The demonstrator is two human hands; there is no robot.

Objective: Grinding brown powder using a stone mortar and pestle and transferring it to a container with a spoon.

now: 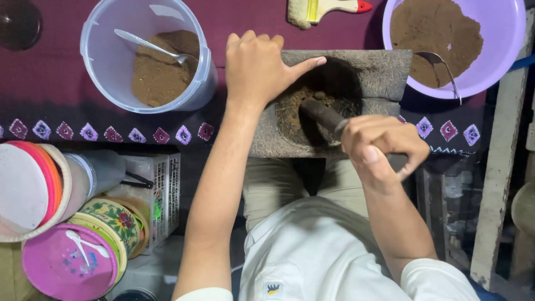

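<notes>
A dark stone mortar block (379,72) lies on a maroon cloth, its round hollow holding coarse brown powder (292,108). My left hand (257,67) rests flat on the block's left top edge, thumb stretched along the hollow's rim. My right hand (382,146) is closed around a dark pestle (323,114), whose tip is pressed into the powder. The pestle's rear end is hidden in my fist.
A clear plastic tub (100,56) with brown powder and a metal spoon (150,45) stands at the left. A lilac bowl (501,50) of brown powder with a spoon sits top right. A paintbrush (323,8) lies at the top. Stacked coloured lids and tins (61,223) sit lower left.
</notes>
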